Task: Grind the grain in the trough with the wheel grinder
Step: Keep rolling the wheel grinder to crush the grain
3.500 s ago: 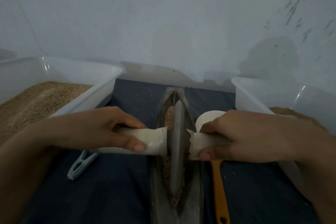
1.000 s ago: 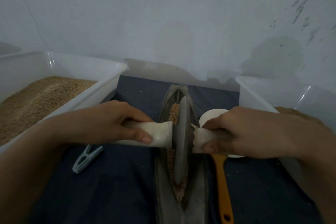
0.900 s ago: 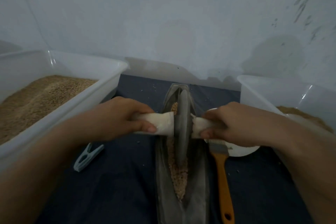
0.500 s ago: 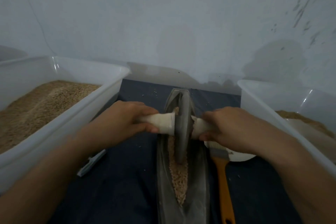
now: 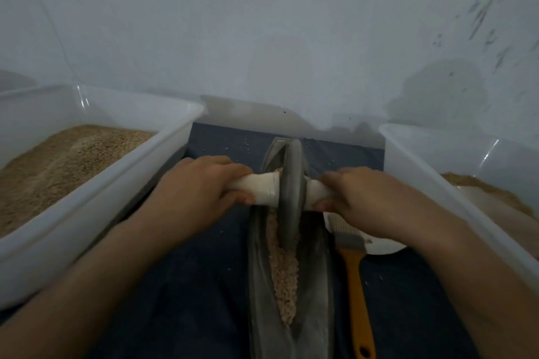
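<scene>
Dark bench cloth (image 5: 180, 285) carries the trough (image 5: 316, 268); left hand (image 5: 201, 183) and right hand (image 5: 364, 198) clamp the wheel grinder (image 5: 290, 189) handles, grain (image 5: 284, 271) below.

- The left hand (image 5: 201, 186) was bare, with no glove, ring or watch showing.
- The right hand (image 5: 364, 198) was likewise bare and unadorned.
- Both forearms ran bare from wrist to frame edge; no sleeve or cuff showed.
- Fingernails looked short and unpainted; finer detail was lost in dim light.
</scene>
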A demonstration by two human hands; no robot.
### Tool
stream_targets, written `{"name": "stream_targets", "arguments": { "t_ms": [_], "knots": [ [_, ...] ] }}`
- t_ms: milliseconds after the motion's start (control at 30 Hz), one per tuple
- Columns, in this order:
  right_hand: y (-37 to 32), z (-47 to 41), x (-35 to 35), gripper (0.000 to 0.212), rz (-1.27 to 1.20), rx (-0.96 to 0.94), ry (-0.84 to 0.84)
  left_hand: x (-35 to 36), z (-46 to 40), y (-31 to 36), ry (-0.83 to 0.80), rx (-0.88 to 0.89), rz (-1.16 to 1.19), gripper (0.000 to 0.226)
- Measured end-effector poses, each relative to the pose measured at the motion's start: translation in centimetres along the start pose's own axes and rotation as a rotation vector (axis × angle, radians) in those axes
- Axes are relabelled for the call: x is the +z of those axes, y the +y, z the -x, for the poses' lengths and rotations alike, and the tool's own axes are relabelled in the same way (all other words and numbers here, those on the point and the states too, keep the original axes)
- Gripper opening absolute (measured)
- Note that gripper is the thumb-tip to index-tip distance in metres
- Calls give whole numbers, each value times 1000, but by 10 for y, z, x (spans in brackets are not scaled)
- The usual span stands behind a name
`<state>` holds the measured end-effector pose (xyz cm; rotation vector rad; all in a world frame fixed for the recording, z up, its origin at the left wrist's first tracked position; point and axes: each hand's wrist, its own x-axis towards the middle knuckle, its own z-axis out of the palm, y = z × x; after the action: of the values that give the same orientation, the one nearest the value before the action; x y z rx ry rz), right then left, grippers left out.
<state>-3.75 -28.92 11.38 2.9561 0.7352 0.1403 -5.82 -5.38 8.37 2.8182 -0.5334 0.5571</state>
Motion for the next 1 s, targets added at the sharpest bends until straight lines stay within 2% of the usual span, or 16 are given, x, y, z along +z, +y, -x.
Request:
{"name": "stream_targets", "arguments": {
  "t_ms": [67, 167, 233, 367, 500, 567, 667, 733, 833, 900, 1000],
  "knots": [
    [1, -6, 8, 35, 65, -6, 124, 9, -1, 0, 63, -8, -34, 45],
    [0, -7, 7, 35, 51, -21, 92, 6, -3, -6, 26, 20, 88, 44],
    [-1, 1, -1, 33, 43, -57, 3, -3, -2, -9, -82, 23, 217, 45],
    [-6, 26, -26, 22, -25, -177, -172, -25, 7, -16, -401, 109, 492, 46],
    [-7, 41, -41, 39, -43, -219, -217, -37, 9, -20, -524, 174, 544, 45],
    [-5, 38, -40, 39, -47, -211, -223, -35, 9, -18, -505, 151, 529, 44],
    [-2, 21, -26, 30, -110, -123, -208, -23, 4, -14, -358, 51, 412, 35],
    [0, 6, -12, 29, -111, -49, -113, -9, 1, -11, -195, -36, 243, 29],
    [5, -9, 7, 34, -37, -5, 87, 11, -2, -6, 59, -48, 5, 41],
    [7, -11, 10, 37, -56, -10, 129, 15, -3, -7, 99, -32, 1, 45],
    [3, -4, 0, 38, -61, -26, 12, 5, -3, -11, 9, 15, 144, 53]
  ]
}}
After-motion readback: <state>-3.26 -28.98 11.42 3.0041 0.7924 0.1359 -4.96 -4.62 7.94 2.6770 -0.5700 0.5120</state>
